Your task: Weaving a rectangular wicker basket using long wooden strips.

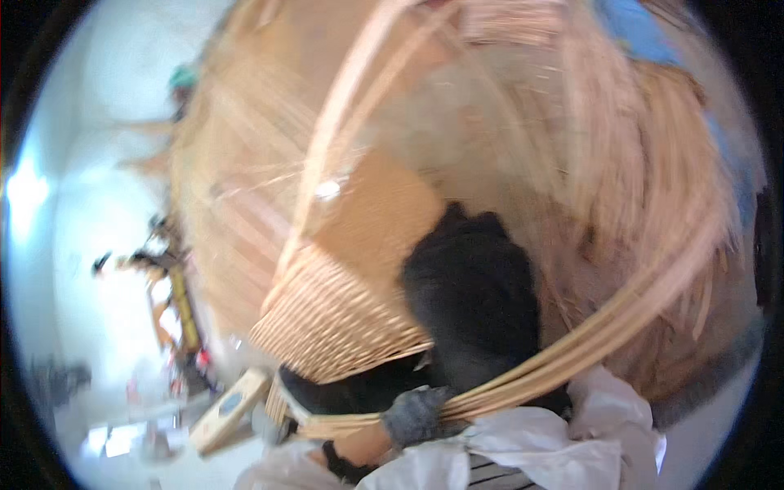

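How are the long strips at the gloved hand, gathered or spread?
Gathered: the long strips lie close together in one narrow band at the gloved left hand.

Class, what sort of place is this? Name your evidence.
Probably a basket-weaving workshop: a woven wicker piece, a gloved left hand holding long pale strips, and loose strands spread on the right.

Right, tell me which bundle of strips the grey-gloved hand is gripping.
The lower bundle, curving up rightward from the grey-gloved hand; strips arching above the wicker basket are clear of that hand.
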`<move>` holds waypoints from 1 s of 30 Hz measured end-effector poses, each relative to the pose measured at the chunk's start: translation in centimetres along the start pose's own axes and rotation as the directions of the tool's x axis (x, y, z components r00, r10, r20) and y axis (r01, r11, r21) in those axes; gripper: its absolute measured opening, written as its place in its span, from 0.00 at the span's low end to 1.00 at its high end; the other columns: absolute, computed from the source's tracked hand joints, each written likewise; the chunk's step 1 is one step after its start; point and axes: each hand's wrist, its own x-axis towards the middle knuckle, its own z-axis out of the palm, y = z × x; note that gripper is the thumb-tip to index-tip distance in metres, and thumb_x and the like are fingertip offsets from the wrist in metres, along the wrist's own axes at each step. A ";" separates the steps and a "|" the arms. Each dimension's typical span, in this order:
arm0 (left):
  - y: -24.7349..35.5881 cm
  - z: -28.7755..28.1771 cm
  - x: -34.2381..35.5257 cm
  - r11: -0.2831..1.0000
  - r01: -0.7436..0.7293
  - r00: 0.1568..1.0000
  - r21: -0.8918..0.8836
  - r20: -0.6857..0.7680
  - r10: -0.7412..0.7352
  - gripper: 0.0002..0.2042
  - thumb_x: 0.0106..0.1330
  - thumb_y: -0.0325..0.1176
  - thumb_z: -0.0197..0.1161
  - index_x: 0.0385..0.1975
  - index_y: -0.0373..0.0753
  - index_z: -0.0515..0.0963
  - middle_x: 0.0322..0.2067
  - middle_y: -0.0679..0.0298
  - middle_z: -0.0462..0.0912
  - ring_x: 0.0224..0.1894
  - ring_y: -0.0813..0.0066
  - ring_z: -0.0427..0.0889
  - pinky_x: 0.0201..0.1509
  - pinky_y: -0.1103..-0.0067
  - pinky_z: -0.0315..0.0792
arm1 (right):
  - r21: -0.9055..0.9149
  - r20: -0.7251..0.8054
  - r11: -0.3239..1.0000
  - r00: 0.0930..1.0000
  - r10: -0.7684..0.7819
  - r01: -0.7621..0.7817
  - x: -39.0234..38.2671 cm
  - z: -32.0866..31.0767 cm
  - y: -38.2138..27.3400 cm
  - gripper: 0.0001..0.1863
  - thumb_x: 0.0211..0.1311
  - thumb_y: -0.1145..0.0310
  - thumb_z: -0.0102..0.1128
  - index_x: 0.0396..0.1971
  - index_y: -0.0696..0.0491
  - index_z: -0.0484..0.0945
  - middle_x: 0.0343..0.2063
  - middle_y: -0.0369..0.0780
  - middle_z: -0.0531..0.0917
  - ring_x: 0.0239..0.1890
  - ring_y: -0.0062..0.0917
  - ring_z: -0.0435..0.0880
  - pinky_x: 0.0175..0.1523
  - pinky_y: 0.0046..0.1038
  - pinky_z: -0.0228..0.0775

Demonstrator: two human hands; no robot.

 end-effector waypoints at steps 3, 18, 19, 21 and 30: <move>0.3 -0.3 -0.1 1.000 0.008 0.995 0.003 -0.099 -0.008 0.26 0.46 0.57 0.61 0.28 0.37 0.71 0.19 0.54 0.74 0.24 0.57 0.77 0.28 0.70 0.72 | -0.090 0.013 0.993 0.997 -0.076 0.077 1.2 0.8 0.1 0.14 0.51 0.64 0.52 0.37 0.53 0.76 0.31 0.44 0.80 0.30 0.33 0.80 0.34 0.28 0.72; 0.6 -1.9 -1.4 0.992 0.001 0.999 -0.128 0.048 0.005 0.32 0.51 0.60 0.53 0.40 0.32 0.69 0.36 0.47 0.76 0.38 0.52 0.76 0.42 0.68 0.70 | -0.395 0.110 0.789 0.877 -0.467 0.470 -10.3 -10.2 2.9 0.16 0.54 0.65 0.50 0.42 0.55 0.74 0.34 0.41 0.80 0.30 0.28 0.80 0.34 0.23 0.71; 0.4 -1.9 -1.7 0.985 -0.057 0.998 -0.162 -0.003 0.057 0.32 0.51 0.59 0.54 0.40 0.32 0.69 0.36 0.48 0.76 0.38 0.52 0.76 0.42 0.68 0.70 | -0.416 0.146 0.758 0.860 -0.490 0.502 -11.6 -12.0 3.3 0.16 0.54 0.65 0.50 0.42 0.55 0.74 0.34 0.41 0.80 0.30 0.28 0.80 0.34 0.23 0.71; -0.1 -1.7 -2.3 0.983 -0.100 0.993 -0.152 -0.084 0.088 0.31 0.51 0.58 0.55 0.40 0.32 0.69 0.36 0.48 0.76 0.39 0.52 0.76 0.43 0.68 0.70 | -0.459 0.246 0.684 0.821 -0.515 0.567 -14.4 -15.7 4.3 0.17 0.55 0.65 0.49 0.43 0.55 0.74 0.35 0.41 0.80 0.30 0.28 0.80 0.35 0.22 0.71; -2.6 0.3 -3.4 0.906 -0.392 0.816 -0.158 -0.514 0.264 0.25 0.50 0.45 0.61 0.43 0.34 0.69 0.41 0.50 0.73 0.43 0.56 0.74 0.44 0.69 0.69 | 0.441 -0.082 0.668 0.768 -0.635 0.599 -29.1 -39.6 -5.9 0.18 0.52 0.65 0.52 0.43 0.56 0.73 0.37 0.40 0.77 0.31 0.26 0.78 0.35 0.22 0.71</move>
